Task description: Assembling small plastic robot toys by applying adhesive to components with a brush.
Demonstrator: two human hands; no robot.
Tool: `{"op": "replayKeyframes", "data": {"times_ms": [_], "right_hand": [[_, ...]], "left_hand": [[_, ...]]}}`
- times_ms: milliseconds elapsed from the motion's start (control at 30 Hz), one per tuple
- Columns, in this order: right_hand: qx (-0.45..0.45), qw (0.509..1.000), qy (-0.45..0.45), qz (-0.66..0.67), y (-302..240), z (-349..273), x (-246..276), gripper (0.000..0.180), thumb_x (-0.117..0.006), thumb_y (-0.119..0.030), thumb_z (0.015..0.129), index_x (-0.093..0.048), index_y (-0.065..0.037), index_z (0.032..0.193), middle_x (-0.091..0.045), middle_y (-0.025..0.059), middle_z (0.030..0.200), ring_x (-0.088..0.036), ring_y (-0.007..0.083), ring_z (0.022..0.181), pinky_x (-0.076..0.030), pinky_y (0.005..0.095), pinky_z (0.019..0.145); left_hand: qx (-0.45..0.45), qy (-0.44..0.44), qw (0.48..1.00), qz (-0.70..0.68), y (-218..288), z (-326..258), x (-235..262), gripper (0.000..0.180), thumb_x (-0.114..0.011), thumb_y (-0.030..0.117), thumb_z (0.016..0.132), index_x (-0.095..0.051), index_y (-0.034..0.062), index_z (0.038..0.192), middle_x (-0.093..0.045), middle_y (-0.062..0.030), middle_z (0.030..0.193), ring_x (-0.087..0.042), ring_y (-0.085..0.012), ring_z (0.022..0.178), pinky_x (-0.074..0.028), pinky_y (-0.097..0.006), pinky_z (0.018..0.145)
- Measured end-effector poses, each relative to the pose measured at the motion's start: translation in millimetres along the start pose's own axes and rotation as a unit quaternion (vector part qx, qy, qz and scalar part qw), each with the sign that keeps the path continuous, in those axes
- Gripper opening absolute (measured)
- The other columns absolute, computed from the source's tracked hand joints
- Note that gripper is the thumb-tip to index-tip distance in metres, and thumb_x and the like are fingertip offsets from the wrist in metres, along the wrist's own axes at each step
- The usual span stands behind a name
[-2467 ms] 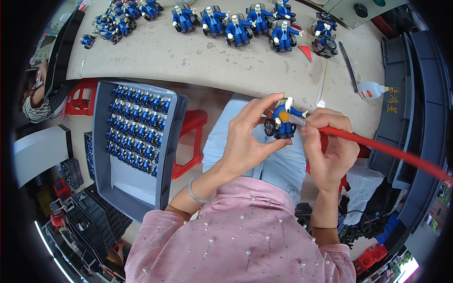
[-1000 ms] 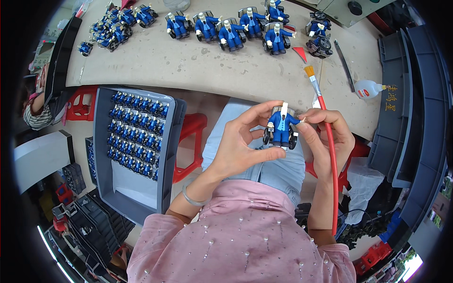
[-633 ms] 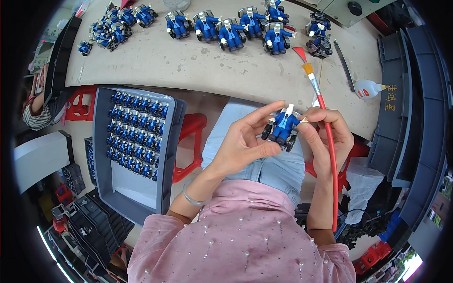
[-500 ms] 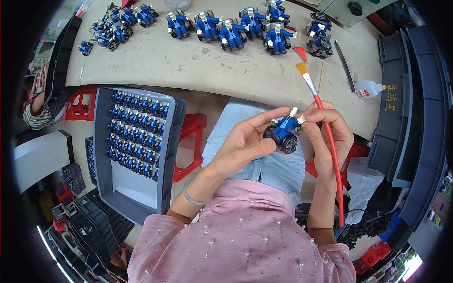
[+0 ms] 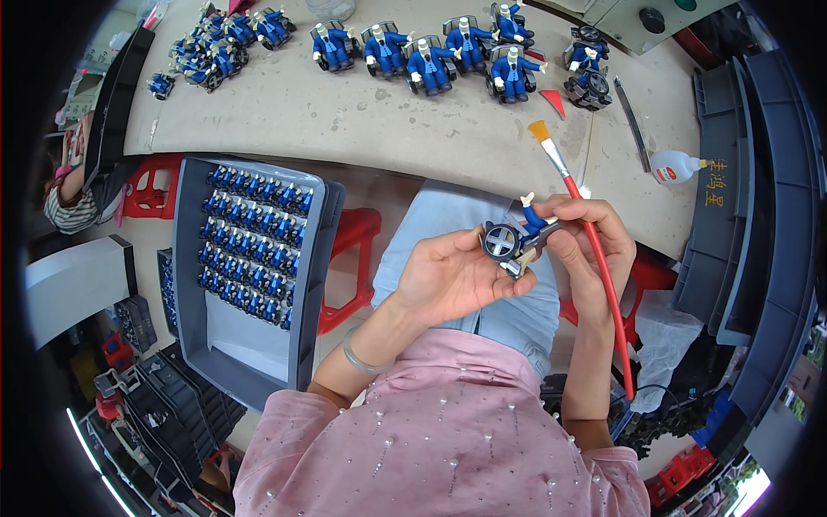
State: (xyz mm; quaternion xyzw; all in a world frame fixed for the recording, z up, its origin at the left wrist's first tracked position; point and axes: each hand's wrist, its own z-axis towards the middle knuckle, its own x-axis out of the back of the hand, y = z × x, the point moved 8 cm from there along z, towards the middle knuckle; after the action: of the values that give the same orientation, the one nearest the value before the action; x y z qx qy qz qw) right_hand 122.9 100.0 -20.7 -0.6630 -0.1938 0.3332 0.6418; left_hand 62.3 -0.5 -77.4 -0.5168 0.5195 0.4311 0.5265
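A small blue toy figure in a wheelchair (image 5: 515, 239) is held between both hands over my lap, tipped so one wheel faces up. My left hand (image 5: 452, 276) cups it from below and the left. My right hand (image 5: 584, 246) pinches its right side and also holds a red-handled paintbrush (image 5: 594, 258), whose orange bristles point up toward the table. A row of the same blue figures (image 5: 431, 60) stands at the far side of the table (image 5: 345, 121).
A grey tray (image 5: 198, 319) with several rows of blue figures rests to my left on red stools (image 5: 349, 258). More figures (image 5: 211, 52) cluster at the table's far left. A white glue bottle (image 5: 676, 166) lies at the right, beside dark stacked bins (image 5: 749, 215). Another person (image 5: 73, 185) sits far left.
The toy was turned between my hands from upright, facing me, to tipped with its wheel up. The brush swung from lying rightward to pointing up toward the table.
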Motion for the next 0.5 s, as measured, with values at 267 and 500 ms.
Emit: {"op": "replayKeyframes", "data": {"times_ms": [267, 500], "right_hand": [[-0.006, 0.998, 0.056, -0.035, -4.2, 2.4, 13.5, 0.022, -0.067, 0.007, 0.080, -0.059, 0.005, 0.100, -0.064, 0.0115, 0.088, -0.065, 0.0150, 0.081, -0.054, 0.0244, 0.068], [-0.013, 0.992, 0.032, -0.122, -4.6, 5.1, 7.7, 0.020, -0.070, 0.006, 0.077, -0.062, 0.003, 0.096, -0.064, 0.0076, 0.085, -0.063, 0.0124, 0.081, -0.052, 0.0237, 0.071]], "left_hand": [[0.006, 0.064, 0.980, 0.187, 2.4, -1.2, 7.0, 0.053, -0.033, 0.033, 0.099, -0.034, -0.0038, 0.137, -0.049, -0.0294, 0.125, -0.059, -0.0368, 0.100, -0.050, -0.038, 0.081], [-0.027, 0.100, 0.918, 0.382, 15.1, -1.3, 3.8, 0.057, -0.028, 0.039, 0.101, -0.033, -0.0036, 0.138, -0.053, -0.0287, 0.119, -0.062, -0.0336, 0.095, -0.051, -0.035, 0.077]]}}
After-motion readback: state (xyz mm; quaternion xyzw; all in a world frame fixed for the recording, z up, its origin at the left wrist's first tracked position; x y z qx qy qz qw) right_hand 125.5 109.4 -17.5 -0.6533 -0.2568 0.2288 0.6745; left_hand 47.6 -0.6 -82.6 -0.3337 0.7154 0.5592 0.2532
